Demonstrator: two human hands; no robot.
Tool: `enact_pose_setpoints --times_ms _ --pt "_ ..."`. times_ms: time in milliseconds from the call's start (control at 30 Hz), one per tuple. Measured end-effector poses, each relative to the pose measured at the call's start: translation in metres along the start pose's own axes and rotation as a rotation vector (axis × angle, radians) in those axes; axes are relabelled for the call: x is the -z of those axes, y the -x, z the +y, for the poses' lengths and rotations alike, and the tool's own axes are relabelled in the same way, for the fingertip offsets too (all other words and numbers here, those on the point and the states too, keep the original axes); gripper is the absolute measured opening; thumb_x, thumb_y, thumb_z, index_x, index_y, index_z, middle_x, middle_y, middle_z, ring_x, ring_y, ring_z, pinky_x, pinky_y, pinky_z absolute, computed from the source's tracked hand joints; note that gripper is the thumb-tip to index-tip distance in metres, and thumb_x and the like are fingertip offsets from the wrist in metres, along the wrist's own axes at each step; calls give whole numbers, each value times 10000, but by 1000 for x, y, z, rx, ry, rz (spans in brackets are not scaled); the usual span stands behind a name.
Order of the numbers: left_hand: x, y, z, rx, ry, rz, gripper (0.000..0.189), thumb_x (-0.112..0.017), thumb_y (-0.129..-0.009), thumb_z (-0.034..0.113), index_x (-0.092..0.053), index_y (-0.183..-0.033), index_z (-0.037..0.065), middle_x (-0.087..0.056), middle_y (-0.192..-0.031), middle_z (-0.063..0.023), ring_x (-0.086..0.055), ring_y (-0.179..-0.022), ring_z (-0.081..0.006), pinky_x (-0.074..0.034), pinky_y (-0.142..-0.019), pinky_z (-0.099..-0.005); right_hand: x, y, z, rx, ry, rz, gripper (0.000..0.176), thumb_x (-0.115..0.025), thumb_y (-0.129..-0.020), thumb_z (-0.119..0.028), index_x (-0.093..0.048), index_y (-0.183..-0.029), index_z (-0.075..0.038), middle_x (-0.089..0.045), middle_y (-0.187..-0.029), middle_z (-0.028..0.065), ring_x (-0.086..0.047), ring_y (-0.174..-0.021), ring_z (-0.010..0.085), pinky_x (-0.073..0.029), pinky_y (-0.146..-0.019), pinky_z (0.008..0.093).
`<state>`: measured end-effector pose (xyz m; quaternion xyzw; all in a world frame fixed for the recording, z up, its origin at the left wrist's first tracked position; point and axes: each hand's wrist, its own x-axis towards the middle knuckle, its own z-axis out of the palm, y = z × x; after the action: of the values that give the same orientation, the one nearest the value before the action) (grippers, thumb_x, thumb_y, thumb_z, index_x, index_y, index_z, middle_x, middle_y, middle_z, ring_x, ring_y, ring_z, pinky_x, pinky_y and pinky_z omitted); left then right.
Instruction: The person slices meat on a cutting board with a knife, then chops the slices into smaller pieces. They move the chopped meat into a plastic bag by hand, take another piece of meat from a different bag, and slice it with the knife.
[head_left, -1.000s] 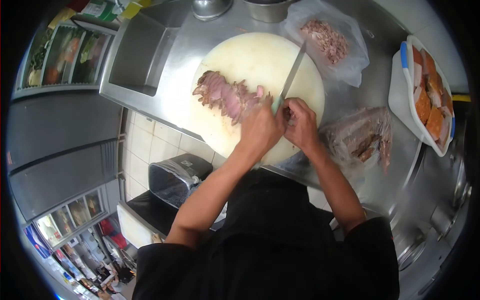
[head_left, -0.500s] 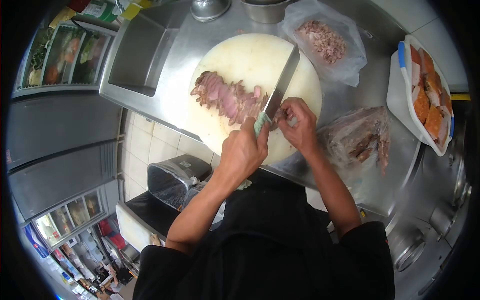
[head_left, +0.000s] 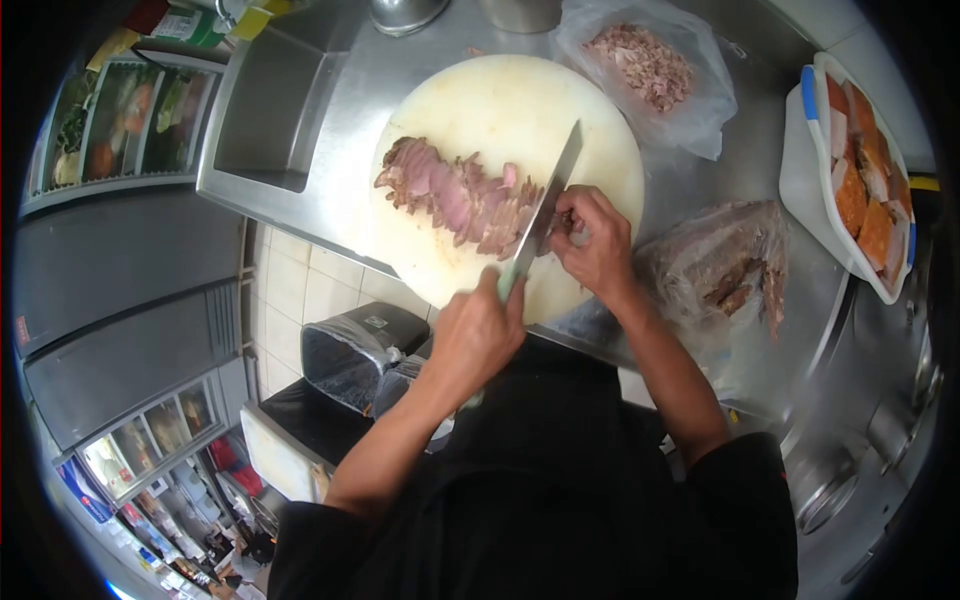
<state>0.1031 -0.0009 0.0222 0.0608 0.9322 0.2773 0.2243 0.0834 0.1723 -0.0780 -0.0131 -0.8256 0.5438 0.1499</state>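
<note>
From near the left edge to past the middle of the round, cream-white cutting board (head_left: pixel 500 95), keep the pink, brown-edged meat slices (head_left: pixel 450 205) in an overlapping row. With the left hand (head_left: pixel 475 330) wrapped around the pale-green handle (head_left: pixel 509 282) of the long steel knife (head_left: pixel 550 195), stroke evenly; with the right hand (head_left: pixel 595 240) pinching the dark-brown meat piece (head_left: pixel 556 232) nearer the right edge, curl well back from the blade (head_left: pixel 566 155).

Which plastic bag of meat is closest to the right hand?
The bag with big dark pieces, beside the right hand; the chopped-meat bag lies farther off.
</note>
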Motion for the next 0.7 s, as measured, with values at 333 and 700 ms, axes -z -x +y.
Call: enact_pose_setpoints --times_ms 333,700 --pt "4 24 -11 47 -44 -52 254 -595 -972 192 -580 -1026 -56 -593 -667 -345 -602 -699 -554 -483 -616 -587 1 -3 1 -38 -4 -16 246 -672 -707 32 -632 -946 -10 -636 -890 102 -649 -701 226 -538 -641 329" --pt "-15 15 -16 20 -26 -6 289 -586 -980 217 -575 -992 -72 -605 -686 -351 -622 -685 -541 -492 -623 -605 0 -6 1 -57 26 9 238 -679 -697 23 -626 -927 -10 -627 -865 109 -641 -676 225 -532 -626 337"
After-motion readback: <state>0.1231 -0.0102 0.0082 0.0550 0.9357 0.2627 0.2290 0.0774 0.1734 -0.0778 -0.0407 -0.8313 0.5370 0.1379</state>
